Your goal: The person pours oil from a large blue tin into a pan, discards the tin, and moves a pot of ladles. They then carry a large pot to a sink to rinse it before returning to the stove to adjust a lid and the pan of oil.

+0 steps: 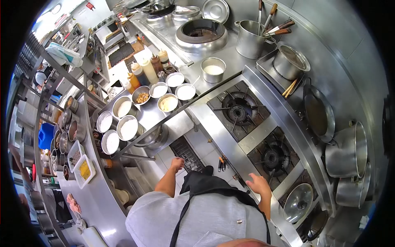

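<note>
My left hand hangs over the floor beside a dark floor grate, its fingers curled in with nothing showing in them. Near the front edge of the stove, my right hand is held with its fingers apart and empty. A burner lies just beyond that hand, and a glass lid rests to its right. Below my chest a black apron hangs over a grey shirt. A small black and orange object is by the stove front, too small to name.
Metal bowls of white powder, a bowl of brown pieces and squeeze bottles crowd the counter ahead. A pot of white liquid stands near a tall utensil pot. Large pots line the right. Another person is far left.
</note>
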The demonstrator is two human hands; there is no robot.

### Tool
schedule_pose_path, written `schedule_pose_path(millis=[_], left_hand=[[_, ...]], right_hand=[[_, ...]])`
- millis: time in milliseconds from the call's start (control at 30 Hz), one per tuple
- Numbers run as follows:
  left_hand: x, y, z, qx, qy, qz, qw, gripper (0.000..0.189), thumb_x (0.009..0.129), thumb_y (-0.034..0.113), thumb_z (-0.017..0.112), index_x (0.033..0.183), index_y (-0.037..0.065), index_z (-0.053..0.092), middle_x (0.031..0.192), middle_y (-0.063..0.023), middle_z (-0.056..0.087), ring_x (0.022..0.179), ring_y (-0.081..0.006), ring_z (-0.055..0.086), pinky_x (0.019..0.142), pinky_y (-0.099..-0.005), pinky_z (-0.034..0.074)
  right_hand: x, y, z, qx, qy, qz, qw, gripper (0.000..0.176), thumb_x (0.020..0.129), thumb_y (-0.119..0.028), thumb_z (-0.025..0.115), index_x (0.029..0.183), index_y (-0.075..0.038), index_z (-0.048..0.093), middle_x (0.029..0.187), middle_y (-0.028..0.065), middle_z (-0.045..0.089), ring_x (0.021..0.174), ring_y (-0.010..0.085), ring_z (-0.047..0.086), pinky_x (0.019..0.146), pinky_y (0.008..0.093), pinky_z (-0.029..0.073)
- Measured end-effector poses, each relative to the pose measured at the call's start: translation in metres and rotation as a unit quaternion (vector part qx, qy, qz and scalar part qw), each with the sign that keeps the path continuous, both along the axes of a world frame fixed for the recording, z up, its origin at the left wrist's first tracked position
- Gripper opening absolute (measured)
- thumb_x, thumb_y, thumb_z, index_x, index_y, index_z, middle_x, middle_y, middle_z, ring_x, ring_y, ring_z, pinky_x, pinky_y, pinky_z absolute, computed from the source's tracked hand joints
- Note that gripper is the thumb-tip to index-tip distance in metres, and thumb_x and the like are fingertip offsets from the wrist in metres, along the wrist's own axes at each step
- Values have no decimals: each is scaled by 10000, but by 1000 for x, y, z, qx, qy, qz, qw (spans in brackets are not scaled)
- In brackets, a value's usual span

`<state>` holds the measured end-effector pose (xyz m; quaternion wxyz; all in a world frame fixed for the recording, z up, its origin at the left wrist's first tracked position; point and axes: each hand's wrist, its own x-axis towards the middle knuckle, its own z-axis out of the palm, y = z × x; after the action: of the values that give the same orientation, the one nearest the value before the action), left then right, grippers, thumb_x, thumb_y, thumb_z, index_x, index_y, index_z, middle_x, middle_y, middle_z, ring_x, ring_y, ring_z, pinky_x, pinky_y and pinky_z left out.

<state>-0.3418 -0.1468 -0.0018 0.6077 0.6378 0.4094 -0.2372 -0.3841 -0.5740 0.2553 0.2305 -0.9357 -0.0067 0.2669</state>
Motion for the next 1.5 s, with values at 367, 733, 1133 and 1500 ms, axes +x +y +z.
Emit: schedule_pose_path(millis=[367, 733, 1133, 1500], left_hand=[[-14, -7, -12, -16, 107, -107, 988, 116, 835, 204, 524, 794, 98, 544, 611, -27, 525, 491, -149, 499, 446, -335, 378], [0, -6, -25, -8, 50, -56, 997, 90, 796, 167, 556, 854, 99, 551, 591, -26, 530, 472, -144, 505, 464, -339, 398], [-21, -31, -10, 25, 49, -229, 972, 238, 828, 147, 526, 1008, -6, 563, 760, -144, 591, 615, -222, 580, 516, -341, 497], [28, -75, -18, 60, 55, -384, 920, 260, 827, 154, 534, 1023, -16, 556, 776, -158, 594, 632, -237, 586, 538, -353, 508]], right_hand=[[-3, 9, -17, 12, -9, -30, 999, 419, 771, -322, 623, 1098, -71, 548, 856, 214, 631, 876, 381, 590, 760, 444, 453], [24, 13, -2, -21, -11, -26, 999, 373, 782, -290, 608, 1079, -71, 554, 923, 239, 620, 919, 412, 570, 778, 477, 450], [4, -7, -5, -29, -130, -35, 990, 311, 823, -289, 576, 1064, -94, 551, 861, 188, 612, 849, 375, 585, 706, 478, 464], [-138, -81, -6, -3, -182, -287, 940, 188, 815, -265, 568, 876, -88, 578, 775, 146, 621, 747, 348, 610, 650, 447, 479]])
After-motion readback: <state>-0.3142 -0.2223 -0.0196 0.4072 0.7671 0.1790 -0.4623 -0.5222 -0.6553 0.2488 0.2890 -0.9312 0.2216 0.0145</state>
